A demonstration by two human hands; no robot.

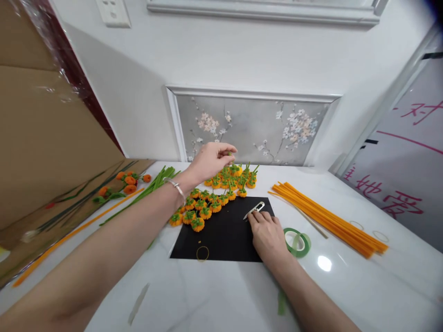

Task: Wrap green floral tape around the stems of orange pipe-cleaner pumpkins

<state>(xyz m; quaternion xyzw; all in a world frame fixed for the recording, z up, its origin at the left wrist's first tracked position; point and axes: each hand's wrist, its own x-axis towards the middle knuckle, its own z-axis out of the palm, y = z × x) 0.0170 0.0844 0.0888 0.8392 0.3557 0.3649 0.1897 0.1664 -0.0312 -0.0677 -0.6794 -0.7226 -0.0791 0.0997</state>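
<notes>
My left hand (215, 159) is raised over the back rows of small orange flowers, its thumb and fingers pinched on the green stem of an orange flower (236, 171). Below it, many orange flowers with green backs (205, 213) stand in rows, partly on a black mat (221, 235) and partly on the white table. My right hand (265, 226) rests at the mat's right edge, its fingers bent over small scissors (255, 210) with a pale metal body. Whether the fingers grip them or only lie on them is hard to tell.
Orange pipe cleaners (328, 219) lie at the right, near a roll of green tape (297, 243). Green pipe cleaners (152, 186) and finished orange flowers (129, 184) lie at the left, beside cardboard (41, 106). A rubber band (202, 253) sits on the mat's front edge.
</notes>
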